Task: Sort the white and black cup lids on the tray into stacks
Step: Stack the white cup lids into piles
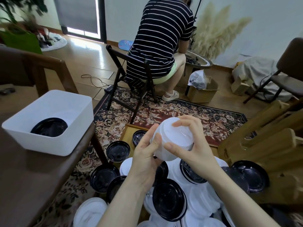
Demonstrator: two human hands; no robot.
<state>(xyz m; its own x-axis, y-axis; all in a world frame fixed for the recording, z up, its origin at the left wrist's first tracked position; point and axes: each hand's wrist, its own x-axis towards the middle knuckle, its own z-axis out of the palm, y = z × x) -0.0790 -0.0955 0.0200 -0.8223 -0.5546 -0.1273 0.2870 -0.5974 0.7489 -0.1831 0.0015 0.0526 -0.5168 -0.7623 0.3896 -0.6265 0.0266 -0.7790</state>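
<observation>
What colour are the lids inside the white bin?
Black lids in the white bin; head view.

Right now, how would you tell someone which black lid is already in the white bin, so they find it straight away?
Start at the brown table on the left edge, where a white rectangular bin sits. Inside it, against the near wall, lies a black lid. It is the only lid in any container; every other black lid lies loose lower down, in the pile by the wooden tray.

You face pale walls and a glossy wooden floor [85,53]. A floral rug [172,112] lies under a dark folding chair [131,82]. Daylight enters by the blinded door [78,15]; pampas grass [218,35] stands right.
</observation>
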